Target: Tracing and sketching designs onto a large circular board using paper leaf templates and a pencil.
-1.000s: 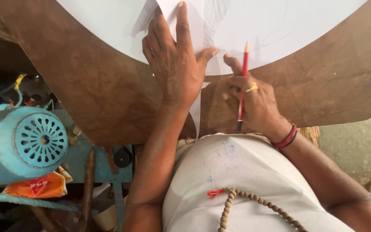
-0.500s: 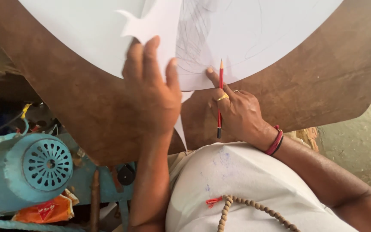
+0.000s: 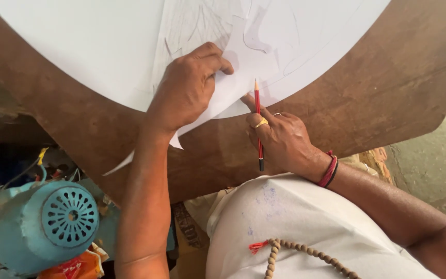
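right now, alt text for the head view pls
The left hand presses a cut paper template onto a large white sheet on a brown board, while the right hand holds a red pencil.

My left hand lies on the paper template, which lies on the round sheet atop the board. My right hand, holding the pencil, sits right of it. A motor stands lower left, below the board.
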